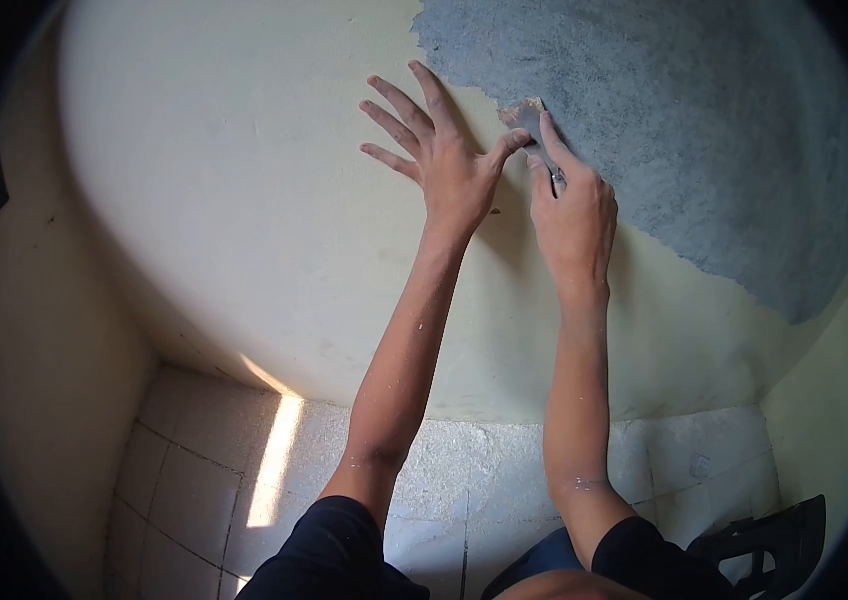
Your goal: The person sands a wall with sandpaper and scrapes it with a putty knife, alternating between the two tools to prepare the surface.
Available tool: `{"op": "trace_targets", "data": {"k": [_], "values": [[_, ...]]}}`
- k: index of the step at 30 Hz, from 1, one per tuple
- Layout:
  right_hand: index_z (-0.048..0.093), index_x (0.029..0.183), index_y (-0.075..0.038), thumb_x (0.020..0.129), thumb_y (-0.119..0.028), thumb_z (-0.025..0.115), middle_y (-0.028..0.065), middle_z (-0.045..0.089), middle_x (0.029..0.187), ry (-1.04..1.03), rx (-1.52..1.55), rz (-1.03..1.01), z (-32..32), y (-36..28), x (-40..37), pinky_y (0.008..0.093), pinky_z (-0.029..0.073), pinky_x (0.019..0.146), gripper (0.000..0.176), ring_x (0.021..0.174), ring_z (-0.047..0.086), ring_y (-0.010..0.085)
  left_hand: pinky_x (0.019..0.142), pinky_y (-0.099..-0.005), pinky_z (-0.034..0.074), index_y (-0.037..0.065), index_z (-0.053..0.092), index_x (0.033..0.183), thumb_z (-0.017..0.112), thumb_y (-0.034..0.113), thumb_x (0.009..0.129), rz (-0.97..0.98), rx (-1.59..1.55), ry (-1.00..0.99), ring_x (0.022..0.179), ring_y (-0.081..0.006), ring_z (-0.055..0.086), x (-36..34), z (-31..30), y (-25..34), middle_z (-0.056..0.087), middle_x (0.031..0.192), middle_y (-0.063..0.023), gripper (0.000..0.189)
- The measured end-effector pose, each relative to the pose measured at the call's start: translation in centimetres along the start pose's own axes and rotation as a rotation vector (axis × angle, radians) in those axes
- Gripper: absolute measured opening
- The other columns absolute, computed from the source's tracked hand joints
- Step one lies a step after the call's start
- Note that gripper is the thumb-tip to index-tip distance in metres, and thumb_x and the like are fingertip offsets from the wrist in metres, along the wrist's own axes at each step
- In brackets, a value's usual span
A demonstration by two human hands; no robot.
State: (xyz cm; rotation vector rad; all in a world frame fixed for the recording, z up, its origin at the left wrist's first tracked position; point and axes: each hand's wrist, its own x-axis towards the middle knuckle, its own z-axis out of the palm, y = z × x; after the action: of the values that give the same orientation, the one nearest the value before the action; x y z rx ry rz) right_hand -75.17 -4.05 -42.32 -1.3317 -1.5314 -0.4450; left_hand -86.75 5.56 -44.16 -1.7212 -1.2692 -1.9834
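Note:
Against the cream-painted wall (pixel 244 180), my left hand (pixel 451 165) lies with its fingers spread, the thumb tip touching or very near a scraper blade. My right hand (pixel 574 205) grips a scraper (pixel 524 115), its index finger stretched along the blade. The blade's edge meets the ragged border between the cream paint and a bare grey patch (pixel 684 130) at the upper right. Most of the scraper's handle is hidden inside my right hand. A small dark mark (pixel 495 211) shows on the wall below my hands.
White dust covers the tiled floor (pixel 444 470) at the wall's foot. A strip of sunlight crosses the tiles at the left. Part of a black plastic stool or chair (pixel 809 530) stands at the lower right. Side walls (pixel 54 320) close in on both sides.

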Motion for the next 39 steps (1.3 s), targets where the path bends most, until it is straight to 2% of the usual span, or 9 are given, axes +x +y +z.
{"op": "trace_targets", "data": {"k": [3,7,8,12,16,28,31,34,39], "values": [[0.060,0.148,-0.016,0.103,-0.022,0.061,0.0240,0.076,0.105,0.124,0.174,-0.025,2.4,-0.3,0.3,0.0467,0.060,0.088,0.046,0.099,0.075,0.0406,0.108,-0.0805,-0.020,0.011,-0.003,0.170,0.066,0.084,0.080,-0.038,-0.016,-0.009,0.153,-0.0535,-0.030,0.3,0.2,0.0,-0.025,0.169,-0.0300,0.135],[0.061,0.148,-0.015,0.104,-0.023,0.060,0.0237,0.077,0.103,0.189,0.176,-0.039,3.9,-0.7,0.2,0.0468,0.060,0.088,0.045,0.099,0.075,0.0409,0.110,-0.0776,-0.022,0.011,-0.003,0.170,0.069,0.074,0.085,-0.061,-0.059,-0.032,0.153,-0.0528,-0.029,0.4,0.0,0.2,-0.024,0.169,-0.0300,0.128],[0.060,0.149,-0.018,0.104,-0.024,0.060,0.0231,0.077,0.102,0.202,0.145,-0.069,3.9,0.0,0.1,0.0466,0.060,0.087,0.045,0.096,0.075,0.0400,0.110,-0.0782,-0.021,0.011,-0.003,0.170,0.070,0.076,0.084,-0.048,-0.075,-0.041,0.153,-0.0530,-0.029,0.3,-0.2,0.1,-0.024,0.169,-0.0301,0.130],[0.059,0.150,-0.023,0.103,-0.024,0.061,0.0209,0.077,0.104,-0.037,0.066,0.012,0.0,0.8,-0.1,0.0474,0.059,0.090,0.047,0.095,0.075,0.0395,0.108,-0.0812,-0.019,0.010,-0.003,0.170,0.073,0.082,0.075,0.006,-0.097,-0.065,0.152,-0.0543,-0.030,0.1,-1.0,-0.2,-0.024,0.169,-0.0311,0.141],[0.060,0.149,-0.025,0.102,-0.022,0.062,0.0214,0.077,0.104,-0.071,-0.024,0.027,-2.2,0.9,-0.4,0.0491,0.057,0.094,0.046,0.097,0.074,0.0398,0.104,-0.0849,-0.018,0.010,-0.003,0.169,0.075,0.090,0.063,0.023,-0.090,-0.047,0.150,-0.0560,-0.033,0.0,-0.6,-0.1,-0.025,0.168,-0.0334,0.154],[0.061,0.147,-0.029,0.100,-0.020,0.065,0.0213,0.076,0.099,-0.143,-0.086,0.084,-4.0,-1.2,-0.7,0.0491,0.056,0.094,0.049,0.094,0.074,0.0402,0.102,-0.0854,-0.019,0.010,-0.001,0.170,0.071,0.096,0.059,0.027,-0.119,-0.023,0.149,-0.0561,-0.035,-0.3,-1.0,0.7,-0.027,0.167,-0.0327,0.158],[0.062,0.147,-0.028,0.100,-0.020,0.065,0.0218,0.076,0.098,-0.081,-0.059,0.025,-2.9,-0.2,-0.7,0.0486,0.057,0.089,0.048,0.090,0.074,0.0403,0.103,-0.0848,-0.020,0.012,-0.001,0.170,0.071,0.094,0.061,0.036,-0.122,-0.010,0.150,-0.0554,-0.034,-0.3,-0.8,0.5,-0.026,0.168,-0.0312,0.154],[0.063,0.147,-0.022,0.101,-0.021,0.064,0.0235,0.075,0.096,0.000,0.007,-0.048,-1.0,0.2,-0.7,0.0477,0.059,0.082,0.046,0.087,0.075,0.0403,0.110,-0.0790,-0.020,0.015,-0.001,0.170,0.078,0.075,0.079,0.018,-0.075,-0.018,0.152,-0.0528,-0.031,-0.4,-0.9,0.6,-0.023,0.169,-0.0300,0.135],[0.064,0.145,-0.015,0.103,-0.023,0.061,0.0247,0.075,0.092,0.188,0.179,-0.116,4.0,0.0,-0.3,0.0468,0.060,0.076,0.043,0.086,0.075,0.0400,0.109,-0.0796,-0.021,0.016,0.002,0.171,0.066,0.059,0.096,0.024,-0.105,-0.023,0.154,-0.0518,-0.029,-0.3,-0.6,0.1,-0.024,0.171,-0.0268,0.107]]}}
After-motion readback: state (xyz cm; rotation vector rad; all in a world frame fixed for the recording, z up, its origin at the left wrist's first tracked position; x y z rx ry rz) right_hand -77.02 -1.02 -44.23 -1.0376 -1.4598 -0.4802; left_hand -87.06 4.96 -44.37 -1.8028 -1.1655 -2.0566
